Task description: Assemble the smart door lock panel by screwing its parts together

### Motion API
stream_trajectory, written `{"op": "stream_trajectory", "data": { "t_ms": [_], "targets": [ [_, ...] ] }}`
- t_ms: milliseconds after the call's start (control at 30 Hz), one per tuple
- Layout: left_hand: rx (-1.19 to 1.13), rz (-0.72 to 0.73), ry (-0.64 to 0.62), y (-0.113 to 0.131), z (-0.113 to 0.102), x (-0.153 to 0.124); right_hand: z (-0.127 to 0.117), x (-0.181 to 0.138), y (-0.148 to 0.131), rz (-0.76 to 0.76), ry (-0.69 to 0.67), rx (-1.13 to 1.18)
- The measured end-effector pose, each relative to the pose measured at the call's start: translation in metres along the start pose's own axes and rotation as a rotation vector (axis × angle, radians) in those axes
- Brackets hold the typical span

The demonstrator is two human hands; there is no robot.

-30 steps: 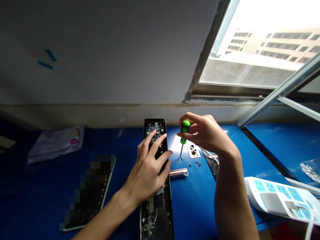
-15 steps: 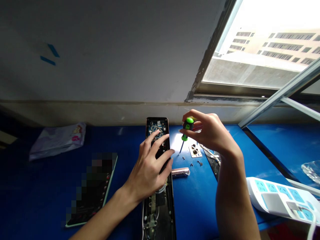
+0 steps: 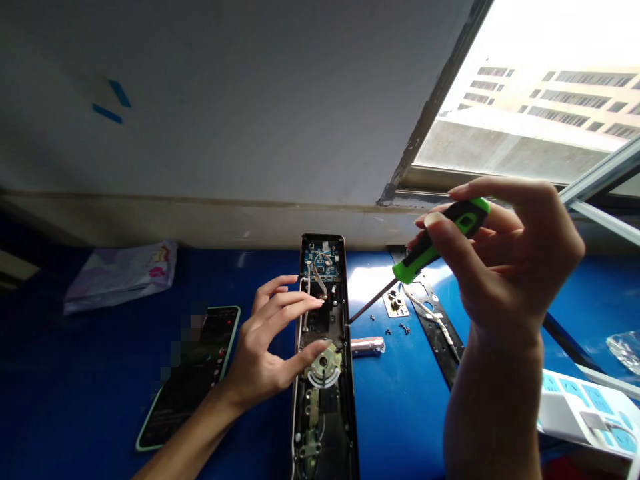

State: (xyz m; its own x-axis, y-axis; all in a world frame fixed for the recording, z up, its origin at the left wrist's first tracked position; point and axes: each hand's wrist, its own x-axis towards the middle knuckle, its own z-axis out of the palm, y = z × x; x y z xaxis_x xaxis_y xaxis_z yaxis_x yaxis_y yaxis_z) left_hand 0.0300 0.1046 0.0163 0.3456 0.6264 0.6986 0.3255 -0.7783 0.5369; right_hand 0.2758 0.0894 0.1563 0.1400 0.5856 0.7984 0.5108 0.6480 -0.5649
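Note:
A long black housing (image 3: 334, 407) lies open on the blue table, with a blue circuit board (image 3: 323, 263), wires and a round pale mechanism (image 3: 324, 363) inside. Over its left side spreads my left hand (image 3: 280, 327), fingers apart and holding nothing; the thumb is by the round mechanism, and whether the fingertips touch is unclear. In my right hand (image 3: 500, 247) is a green and black screwdriver (image 3: 425, 250), held tilted. Its tip meets or nearly meets the housing's right edge. Small screws (image 3: 404, 329) lie to the right, near a small square plate (image 3: 396, 303).
A phone (image 3: 193, 380) lies left of my left hand, a plastic packet (image 3: 123, 277) behind it. Beside the housing rests a pinkish cylinder (image 3: 369, 346). A black perforated plate with a white cable (image 3: 433, 313) and a power strip (image 3: 590, 407) are at the right.
My right hand has moved right and nearer the camera, and the screwdriver has gone from near upright to slanted. My left hand has shifted left, uncovering the circuit board and round mechanism.

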Motion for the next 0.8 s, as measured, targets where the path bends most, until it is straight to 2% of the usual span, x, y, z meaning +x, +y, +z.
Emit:
{"op": "stream_trajectory", "data": {
  "t_ms": [133, 367, 600, 800],
  "targets": [
    [-0.017, -0.01, 0.008, 0.0, 0.0, -0.003, 0.012, -0.001, -0.004, 0.038, 0.026, 0.037],
    [-0.035, 0.072, 0.05, 0.003, 0.006, 0.0, 0.024, -0.003, -0.001, 0.078, -0.07, 0.052],
    [-0.005, -0.001, 0.096, 0.0, 0.009, -0.001, 0.028, -0.004, -0.002, 0.073, -0.054, 0.075],
    [-0.013, -0.007, 0.102, 0.001, 0.008, 0.001, 0.028, -0.005, -0.004, 0.068, -0.037, 0.05]
  ]
}}
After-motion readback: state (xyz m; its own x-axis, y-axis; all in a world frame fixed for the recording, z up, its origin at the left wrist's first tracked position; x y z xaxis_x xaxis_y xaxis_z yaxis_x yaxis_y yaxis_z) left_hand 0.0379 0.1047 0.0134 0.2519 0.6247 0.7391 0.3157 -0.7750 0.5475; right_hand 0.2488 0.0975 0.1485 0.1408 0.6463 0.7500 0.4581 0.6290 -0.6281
